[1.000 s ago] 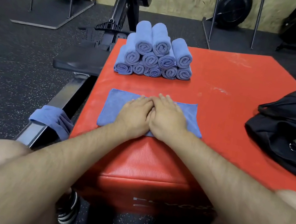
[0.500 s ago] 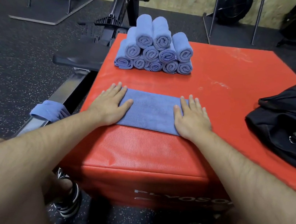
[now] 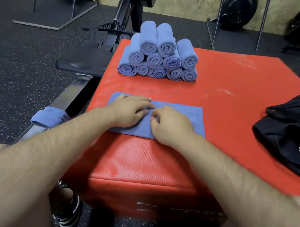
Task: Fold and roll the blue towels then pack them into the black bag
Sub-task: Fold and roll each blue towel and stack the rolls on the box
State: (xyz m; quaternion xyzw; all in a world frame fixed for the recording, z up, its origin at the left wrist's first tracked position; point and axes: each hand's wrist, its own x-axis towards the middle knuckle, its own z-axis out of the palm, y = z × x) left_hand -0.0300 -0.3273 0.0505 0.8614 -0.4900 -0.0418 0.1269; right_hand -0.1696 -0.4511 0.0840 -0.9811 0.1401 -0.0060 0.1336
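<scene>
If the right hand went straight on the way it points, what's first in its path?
Likely the left hand: the right hand points forward-left over the flat blue towel, its curled fingers nearly at the left fingers. Motion blur hides whether they touch.

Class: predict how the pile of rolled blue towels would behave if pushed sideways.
Probably topples: the pile of rolled towels is stacked several layers high, unbound. Loose rolls would likely roll, being cylinders. Being soft cloth, some may unroll.
</scene>
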